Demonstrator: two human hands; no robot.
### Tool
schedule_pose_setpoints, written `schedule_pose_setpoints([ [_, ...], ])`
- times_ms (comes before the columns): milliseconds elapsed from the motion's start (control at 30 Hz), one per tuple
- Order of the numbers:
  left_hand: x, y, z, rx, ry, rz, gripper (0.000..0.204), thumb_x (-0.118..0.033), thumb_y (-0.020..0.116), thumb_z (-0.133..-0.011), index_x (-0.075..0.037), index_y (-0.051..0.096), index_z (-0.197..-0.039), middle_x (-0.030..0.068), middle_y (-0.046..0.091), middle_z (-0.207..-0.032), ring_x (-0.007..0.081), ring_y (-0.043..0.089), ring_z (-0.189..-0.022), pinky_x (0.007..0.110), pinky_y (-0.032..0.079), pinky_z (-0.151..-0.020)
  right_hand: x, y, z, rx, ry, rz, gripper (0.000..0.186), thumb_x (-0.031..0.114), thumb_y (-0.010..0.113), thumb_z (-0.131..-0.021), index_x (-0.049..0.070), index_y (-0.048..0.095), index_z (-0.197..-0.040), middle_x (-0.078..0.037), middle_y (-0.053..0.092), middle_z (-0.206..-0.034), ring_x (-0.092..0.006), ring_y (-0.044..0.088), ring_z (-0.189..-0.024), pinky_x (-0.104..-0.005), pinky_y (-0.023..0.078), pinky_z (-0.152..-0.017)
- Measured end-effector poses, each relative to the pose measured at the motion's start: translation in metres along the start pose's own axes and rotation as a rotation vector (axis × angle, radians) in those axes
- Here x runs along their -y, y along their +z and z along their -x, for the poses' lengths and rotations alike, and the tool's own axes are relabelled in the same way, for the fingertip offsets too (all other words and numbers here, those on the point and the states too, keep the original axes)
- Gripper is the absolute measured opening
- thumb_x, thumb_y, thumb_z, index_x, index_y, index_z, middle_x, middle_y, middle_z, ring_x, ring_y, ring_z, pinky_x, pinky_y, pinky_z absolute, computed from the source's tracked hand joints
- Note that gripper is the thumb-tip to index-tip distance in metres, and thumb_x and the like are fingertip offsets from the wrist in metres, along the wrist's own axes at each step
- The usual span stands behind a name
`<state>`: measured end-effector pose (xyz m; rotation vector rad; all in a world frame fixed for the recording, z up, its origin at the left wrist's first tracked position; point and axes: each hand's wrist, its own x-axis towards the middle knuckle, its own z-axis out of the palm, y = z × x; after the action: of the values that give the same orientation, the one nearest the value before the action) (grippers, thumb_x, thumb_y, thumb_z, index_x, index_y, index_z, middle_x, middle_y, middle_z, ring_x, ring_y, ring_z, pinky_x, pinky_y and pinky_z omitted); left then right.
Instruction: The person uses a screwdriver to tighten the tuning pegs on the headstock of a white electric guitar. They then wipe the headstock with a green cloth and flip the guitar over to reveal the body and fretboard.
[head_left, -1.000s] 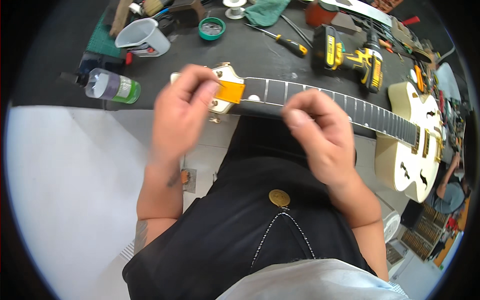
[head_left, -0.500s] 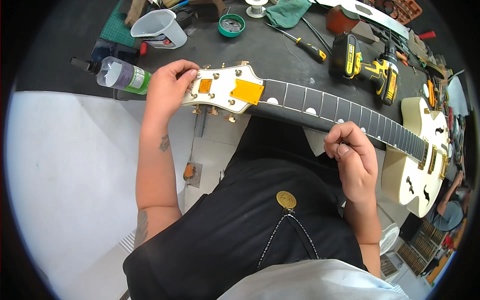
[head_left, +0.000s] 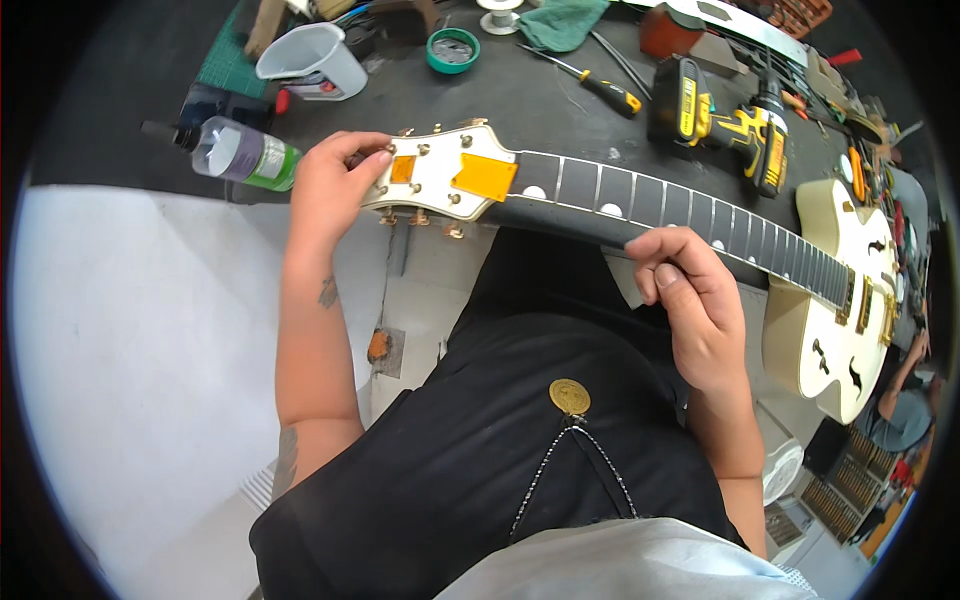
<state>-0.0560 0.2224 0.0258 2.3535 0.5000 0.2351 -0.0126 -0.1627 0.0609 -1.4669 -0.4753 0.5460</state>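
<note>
A cream guitar (head_left: 835, 285) with f-shaped holes lies along the bench edge, its dark fretted neck (head_left: 640, 203) running left to a white headstock (head_left: 432, 180). The headstock carries gold tuners, a small amber plate (head_left: 402, 170) and a yellow-orange plate (head_left: 485, 177) near the nut. My left hand (head_left: 335, 180) grips the headstock's far left end, thumb on top; its fingertips are partly hidden. By the near side of the neck, my right hand (head_left: 695, 295) has its fingers curled, with the thumb against them and the index finger raised. Anything small between them is too hard to see.
A spray bottle (head_left: 240, 152) lies left of my left hand. Behind the neck are a grey bucket (head_left: 320, 60), a green dish (head_left: 450, 65), a screwdriver (head_left: 605, 92) and a yellow-black cordless drill (head_left: 750, 135). Another person (head_left: 905, 405) shows at the far right.
My right hand has shifted slightly left and up, and its index finger has straightened away from the thumb. My left hand stays at the headstock. The view has shifted slightly.
</note>
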Motion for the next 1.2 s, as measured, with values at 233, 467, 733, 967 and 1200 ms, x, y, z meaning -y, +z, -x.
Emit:
schedule_pose_setpoints([
  [233, 0.020, -0.012, 0.011, -0.088, -0.005, 0.239, 0.032, -0.006, 0.066, -0.099, 0.004, 0.068, -0.129, 0.0076, 0.069, -0.110, 0.0152, 0.064, -0.100, 0.029, 0.050, -0.091, 0.061, -0.058, -0.001, 0.032, -0.163, 0.461, 0.018, 0.002, 0.049, -0.098, 0.000, 0.067, -0.102, -0.007, 0.064, -0.090, -0.0170, 0.061, -0.084, -0.0323, 0.051, -0.077],
  [467, -0.033, -0.007, 0.022, -0.209, 0.136, 0.389, 0.028, -0.001, 0.062, -0.101, 0.002, 0.067, -0.128, 0.0030, 0.062, -0.108, 0.0103, 0.057, -0.098, 0.025, 0.046, -0.091, 0.127, -0.298, -0.103, -0.348, 0.032, 1.364, 0.025, 0.022, 0.066, -0.100, -0.003, 0.068, -0.099, -0.002, 0.061, -0.077, -0.0094, 0.055, -0.073, -0.0296, 0.046, -0.067],
  [733, -0.093, 0.023, 0.047, -0.022, 0.370, 0.526, 0.013, 0.003, 0.064, -0.091, 0.004, 0.066, -0.103, 0.0069, 0.063, -0.099, 0.0135, 0.057, -0.085, 0.027, 0.046, -0.079, 0.041, -0.491, -0.108, -0.234, 0.624, 1.820, 0.026, 0.024, 0.083, -0.074, 0.008, 0.082, -0.095, -0.015, 0.078, -0.092, -0.0326, 0.075, -0.089, -0.0447, 0.058, -0.083],
  [967, -0.146, 0.078, 0.044, 0.370, 0.771, 0.412, 0.034, 0.007, 0.080, -0.070, -0.004, 0.072, -0.101, 0.0113, 0.073, -0.084, 0.0280, 0.068, -0.071, 0.036, 0.051, -0.064, 0.020, -0.507, -0.125, -0.213, 0.640, 1.691, 0.037, 0.029, 0.088, -0.078, 0.006, 0.081, -0.106, -0.016, 0.078, -0.105, -0.0351, 0.074, -0.100, -0.0460, 0.057, -0.090],
  [1200, -0.170, 0.070, 0.029, 0.358, 0.773, 0.472, 0.030, 0.008, 0.073, -0.078, 0.001, 0.070, -0.106, 0.0120, 0.068, -0.083, 0.0213, 0.062, -0.072, 0.032, 0.048, -0.065, 0.006, -0.504, -0.136, -0.259, 0.705, 1.550, 0.031, 0.022, 0.092, -0.075, 0.005, 0.078, -0.096, -0.013, 0.078, -0.096, -0.0295, 0.074, -0.095, -0.0426, 0.057, -0.082],
])
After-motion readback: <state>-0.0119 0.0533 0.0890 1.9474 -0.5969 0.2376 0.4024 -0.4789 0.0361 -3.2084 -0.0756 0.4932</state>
